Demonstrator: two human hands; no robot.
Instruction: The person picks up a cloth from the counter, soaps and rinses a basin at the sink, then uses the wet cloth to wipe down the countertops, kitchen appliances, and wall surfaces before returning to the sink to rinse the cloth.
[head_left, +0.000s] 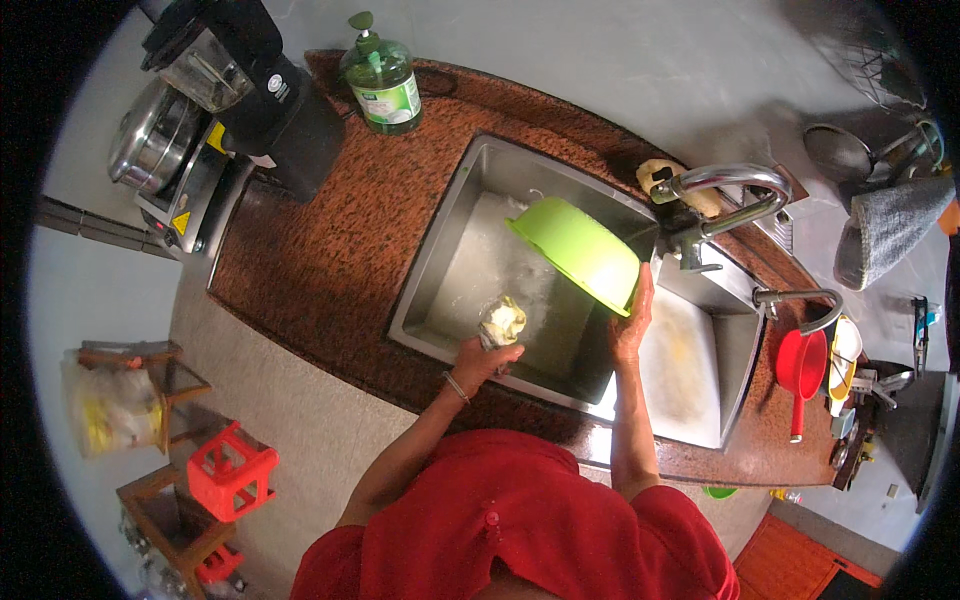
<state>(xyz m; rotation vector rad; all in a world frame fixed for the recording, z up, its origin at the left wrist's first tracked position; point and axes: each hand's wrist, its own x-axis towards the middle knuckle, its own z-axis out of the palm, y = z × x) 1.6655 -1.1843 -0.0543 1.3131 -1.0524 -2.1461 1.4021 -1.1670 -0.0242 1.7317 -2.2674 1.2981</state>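
Observation:
In my left hand (480, 369), above the near side of the stainless steel sink (495, 240), is a crumpled white and pale yellow thing (502, 321), perhaps a cloth or sponge. My right hand (631, 322) grips the rim of a lime green plastic basin (581, 247) at its near right end. The basin is tipped on its side over the sink, its outer wall and base facing up towards me. I cannot see into it. The sink floor beneath looks wet and shiny.
A chrome faucet (724, 180) arches behind the sink's right side, near a second basin (679, 360). A green pump bottle (382, 86) and a blender (247, 90) stand on the granite counter (337, 232). At right lies a red saucepan (801, 367). A red plastic stool (231, 472) is on the left.

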